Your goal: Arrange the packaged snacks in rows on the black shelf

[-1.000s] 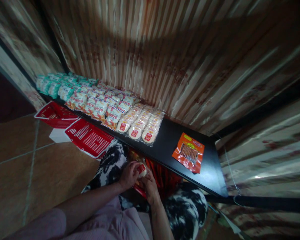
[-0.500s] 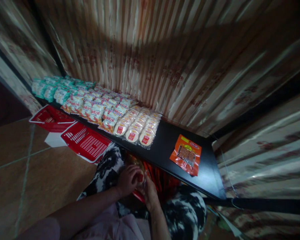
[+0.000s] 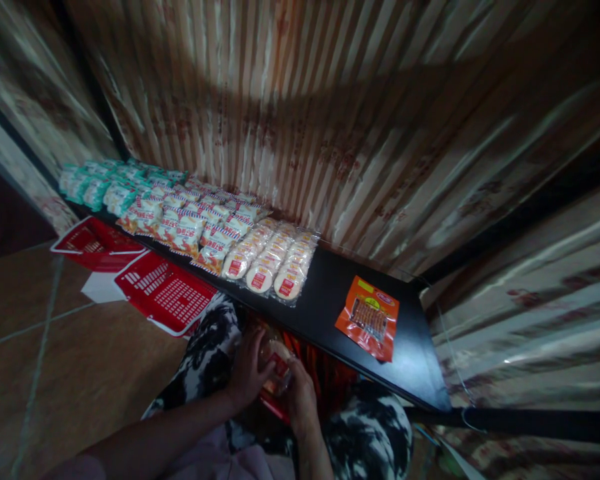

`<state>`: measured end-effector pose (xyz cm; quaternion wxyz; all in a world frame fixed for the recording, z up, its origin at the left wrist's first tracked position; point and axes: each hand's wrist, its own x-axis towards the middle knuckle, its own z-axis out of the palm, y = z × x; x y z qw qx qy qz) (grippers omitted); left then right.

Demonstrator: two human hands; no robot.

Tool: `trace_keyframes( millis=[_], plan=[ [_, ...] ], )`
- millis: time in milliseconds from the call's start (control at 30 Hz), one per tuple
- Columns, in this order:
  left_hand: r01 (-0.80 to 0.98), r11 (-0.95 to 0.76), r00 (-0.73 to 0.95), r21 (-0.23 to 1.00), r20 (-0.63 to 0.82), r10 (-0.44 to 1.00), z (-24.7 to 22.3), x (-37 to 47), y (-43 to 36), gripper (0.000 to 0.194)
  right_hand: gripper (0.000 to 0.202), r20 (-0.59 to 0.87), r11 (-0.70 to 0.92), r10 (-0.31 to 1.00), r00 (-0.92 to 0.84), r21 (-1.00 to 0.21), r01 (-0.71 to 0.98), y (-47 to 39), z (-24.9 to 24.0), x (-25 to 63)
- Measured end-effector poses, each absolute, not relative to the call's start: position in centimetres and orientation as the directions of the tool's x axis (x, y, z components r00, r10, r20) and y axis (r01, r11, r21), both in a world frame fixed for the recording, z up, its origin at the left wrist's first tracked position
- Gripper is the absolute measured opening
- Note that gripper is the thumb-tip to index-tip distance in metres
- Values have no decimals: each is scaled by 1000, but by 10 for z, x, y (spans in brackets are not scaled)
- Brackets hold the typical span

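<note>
Between my two hands, low over my lap, is a clear packet of round pale crackers (image 3: 279, 363) with a red label. My left hand (image 3: 249, 373) closes on its left side, the thumb across the front. Along the right edge, the fingers of my right hand (image 3: 301, 393) grip it. Similar packets of round crackers (image 3: 287, 285) lie in overlapping rows on the black shelf (image 3: 323, 293), just beyond my hands. Beneath the held packet, a red basket or bag with orange-red packs (image 3: 325, 363) partly shows between my knees; my hands hide some of it.
An orange snack bag (image 3: 369, 319) lies on the shelf's right part. To the left stand white snack bags (image 3: 180, 227) and green-white bags (image 3: 119, 197). Red plastic baskets (image 3: 165, 290) sit on the floor at left. A pleated curtain (image 3: 290, 133) hangs behind the shelf.
The packet of crackers has risen slightly and turned, so its red label now faces up. My hands have moved a little apart around it. The view has shifted slightly.
</note>
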<state>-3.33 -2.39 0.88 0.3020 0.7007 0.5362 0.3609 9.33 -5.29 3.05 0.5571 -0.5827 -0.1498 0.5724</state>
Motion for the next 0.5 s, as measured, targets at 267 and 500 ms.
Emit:
trace_keyframes(
  millis=[267,500],
  plan=[
    [375,7,76,927,-38,996,17,-27,-24,42,36,-539,-306,798,268,-746,-592,-51,33,88],
    [382,-108,93,918,78,993,43,-32,-13,38,37,-426,-271,856,294,-853,-446,-51,22,95]
  ],
)
